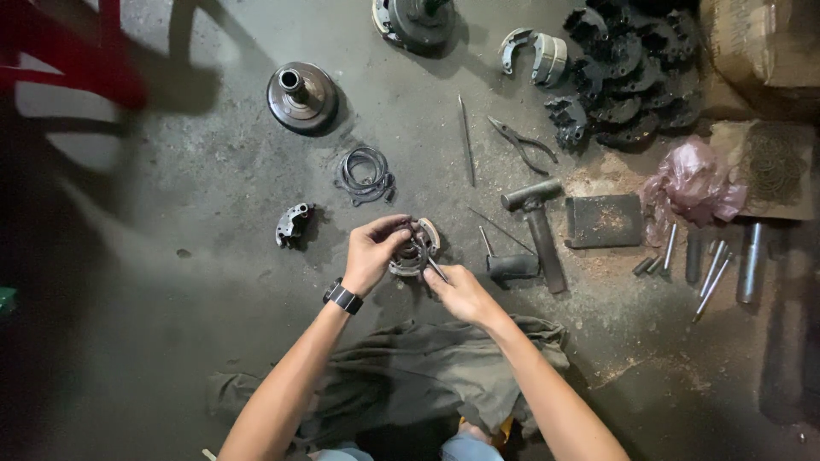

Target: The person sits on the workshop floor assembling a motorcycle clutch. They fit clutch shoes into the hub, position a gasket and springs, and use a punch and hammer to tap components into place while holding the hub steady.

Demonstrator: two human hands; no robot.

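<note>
My left hand [372,253], with a black watch on the wrist, grips a round metal clutch assembly [417,250] held just above the concrete floor. My right hand [459,292] holds a thin metal tool [424,253] whose tip reaches into the assembly. A single curved clutch shoe [292,224] lies on the floor to the left of my hands. A grey-green cloth [418,376] is spread under my forearms.
On the floor lie a bell-shaped drum [301,96], a coil of rings [365,175], a hammer [538,230], pliers [521,143], a thin rod [466,139], a dark metal block [603,221], several steel pins [713,266], a pile of black parts [628,68] and a pink bag [694,181].
</note>
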